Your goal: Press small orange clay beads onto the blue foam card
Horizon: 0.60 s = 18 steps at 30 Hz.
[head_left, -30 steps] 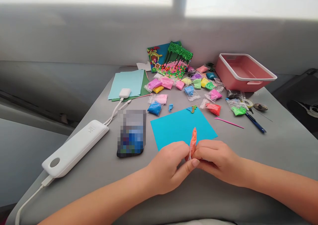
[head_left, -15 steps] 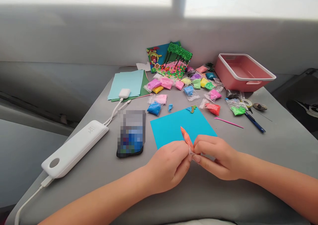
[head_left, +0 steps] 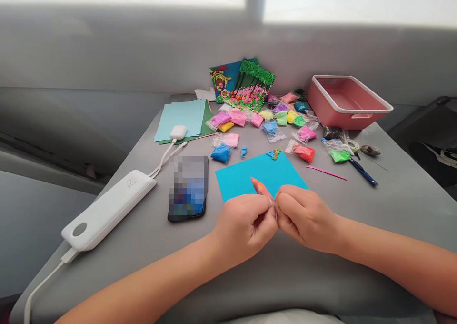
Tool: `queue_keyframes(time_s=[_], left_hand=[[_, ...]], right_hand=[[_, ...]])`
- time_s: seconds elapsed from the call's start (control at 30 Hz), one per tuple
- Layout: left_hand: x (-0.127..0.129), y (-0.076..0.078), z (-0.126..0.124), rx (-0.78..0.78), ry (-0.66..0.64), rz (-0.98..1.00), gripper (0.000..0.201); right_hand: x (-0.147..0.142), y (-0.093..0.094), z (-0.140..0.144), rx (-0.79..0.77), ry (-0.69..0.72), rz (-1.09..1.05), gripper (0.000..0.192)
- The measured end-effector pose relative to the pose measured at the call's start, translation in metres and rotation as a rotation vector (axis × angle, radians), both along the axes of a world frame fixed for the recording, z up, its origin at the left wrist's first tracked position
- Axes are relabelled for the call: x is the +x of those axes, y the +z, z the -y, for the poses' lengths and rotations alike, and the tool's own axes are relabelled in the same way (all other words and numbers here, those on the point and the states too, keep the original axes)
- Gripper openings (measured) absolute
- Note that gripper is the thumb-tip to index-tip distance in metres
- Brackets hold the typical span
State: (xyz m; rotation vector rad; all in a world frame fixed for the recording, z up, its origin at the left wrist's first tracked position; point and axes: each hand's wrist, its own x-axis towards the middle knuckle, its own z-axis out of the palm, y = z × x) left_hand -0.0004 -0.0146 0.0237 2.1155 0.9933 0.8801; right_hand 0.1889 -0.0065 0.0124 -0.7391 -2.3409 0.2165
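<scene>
Between my two hands is a small clear bag of orange clay [head_left: 260,187], pointing up and to the left. My left hand [head_left: 246,224] pinches the bag's edge, and my right hand [head_left: 303,215] grips the same edge with its fingers curled in. The knuckles nearly touch, and the lower part of the bag is hidden by the fingers. Below and beyond them lies a blue sheet [head_left: 235,178], partly covered by my hands. Small blue, green and orange clay pieces [head_left: 273,154] form a patch at its far corner.
Several bags of coloured clay [head_left: 221,152] spread across the back. A pink box [head_left: 339,107] stands back right, near a pink stick tool [head_left: 326,172] and a blue pen-like tool [head_left: 363,172]. On the left lie a phone [head_left: 188,188], a white power bank [head_left: 109,209] and light blue sheets [head_left: 176,119].
My right hand's fingers have curled in closer to my left hand at the bag's edge. The orange bag now leans further left.
</scene>
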Motion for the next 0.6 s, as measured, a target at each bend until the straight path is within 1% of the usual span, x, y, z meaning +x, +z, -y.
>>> queue_keyframes(time_s=[0.1,0.13,0.2,0.23,0.33,0.5,0.6], left_hand=[[0.001,-0.003,0.001,-0.004,0.017,0.006,0.038],[0.0,-0.005,0.001,-0.012,0.013,0.007,0.036],[-0.001,-0.008,0.001,-0.036,-0.013,0.006,0.023],[-0.002,-0.009,0.001,-0.051,-0.031,0.006,0.019],[-0.003,-0.01,0.0,-0.096,-0.096,0.015,0.029],[-0.006,-0.011,-0.002,-0.17,-0.222,0.063,0.031],[-0.007,-0.013,-0.003,-0.2,-0.273,0.107,0.031]], right_hand=[[-0.002,0.004,0.003,-0.005,-0.031,-0.027,0.03],[-0.002,0.005,0.004,-0.011,-0.033,-0.04,0.03],[-0.002,0.008,0.005,-0.029,-0.028,-0.067,0.03],[-0.002,0.008,0.005,-0.039,-0.019,-0.08,0.031],[0.0,0.009,0.007,-0.073,0.015,-0.118,0.031],[0.001,0.011,0.009,-0.17,0.066,-0.176,0.029],[0.0,0.01,0.01,-0.245,0.093,-0.212,0.027]])
